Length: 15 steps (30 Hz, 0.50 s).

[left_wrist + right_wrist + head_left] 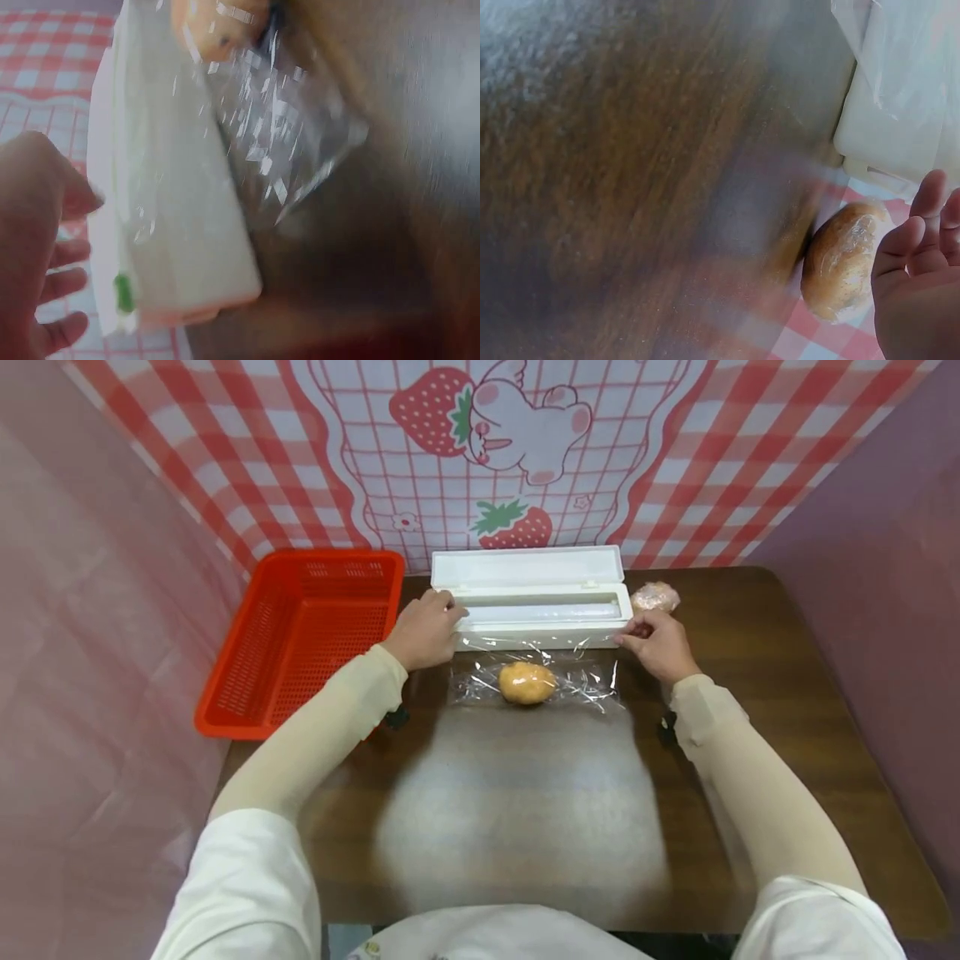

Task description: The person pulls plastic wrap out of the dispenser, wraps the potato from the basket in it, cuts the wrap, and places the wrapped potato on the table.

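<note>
A white cling film dispenser (536, 635) stands with its lid raised, a film roll (540, 612) inside. From its front, clear cling film (588, 683) stretches over a potato (527, 682) on the table. My left hand (426, 631) is at the box's left end; its fingers are spread apart in the left wrist view, holding nothing visible. By the box's front right corner is my right hand (660, 645), fingers loosely bent. In the right wrist view its fingertips (930, 195) stand apart, close to the box. Whether they touch the film is unclear.
Behind my right hand lies another potato (655, 599) wrapped in film. A red plastic basket (367, 558) stands at the left of the brown table (757, 693). A checked strawberry-print cloth (675, 460) hangs at the back.
</note>
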{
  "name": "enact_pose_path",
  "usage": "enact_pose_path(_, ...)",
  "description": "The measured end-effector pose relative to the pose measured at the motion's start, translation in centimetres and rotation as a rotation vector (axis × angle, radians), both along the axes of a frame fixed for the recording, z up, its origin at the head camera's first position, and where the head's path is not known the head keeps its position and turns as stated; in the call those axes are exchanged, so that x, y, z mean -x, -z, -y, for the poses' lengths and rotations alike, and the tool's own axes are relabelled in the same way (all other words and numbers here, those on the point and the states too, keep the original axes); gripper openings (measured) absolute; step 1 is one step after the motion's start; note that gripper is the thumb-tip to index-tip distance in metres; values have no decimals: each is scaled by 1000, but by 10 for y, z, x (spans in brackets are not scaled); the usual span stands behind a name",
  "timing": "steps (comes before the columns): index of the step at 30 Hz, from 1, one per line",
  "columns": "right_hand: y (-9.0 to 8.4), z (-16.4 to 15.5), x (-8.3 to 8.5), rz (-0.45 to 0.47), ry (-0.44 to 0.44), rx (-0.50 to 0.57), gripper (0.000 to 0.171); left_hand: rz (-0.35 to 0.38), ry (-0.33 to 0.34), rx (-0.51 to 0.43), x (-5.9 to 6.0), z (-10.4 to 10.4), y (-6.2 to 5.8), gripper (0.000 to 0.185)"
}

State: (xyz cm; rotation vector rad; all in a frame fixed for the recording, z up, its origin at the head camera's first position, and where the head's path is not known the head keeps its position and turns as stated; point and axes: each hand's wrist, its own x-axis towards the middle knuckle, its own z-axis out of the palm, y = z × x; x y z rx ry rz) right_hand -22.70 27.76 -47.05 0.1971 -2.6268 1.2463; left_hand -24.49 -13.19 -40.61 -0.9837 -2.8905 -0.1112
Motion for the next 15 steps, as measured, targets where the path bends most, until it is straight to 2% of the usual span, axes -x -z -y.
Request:
enact_pose_path(4, -1, 0, 1, -35, -21, -26, 14, -95, 97, -51, -1, -7, 10, 21)
enact_pose_path(6, -1, 0, 0, -38, -27, -23, 13, -153, 108, -66, 0, -9, 14, 12)
enact_pose_path(9, 0, -1, -1, -28, -26, -17, 12, -209, 105, -73, 2, -10, 16, 9)
enact_pose_path(11, 0, -2, -3, -18, -25, -11, 11, -208, 96, -63, 2, -9, 17, 9)
enact_pose_path(15, -2, -5, -6, 4, -30, -11, 10, -156, 94, -34, -1, -8, 17, 6)
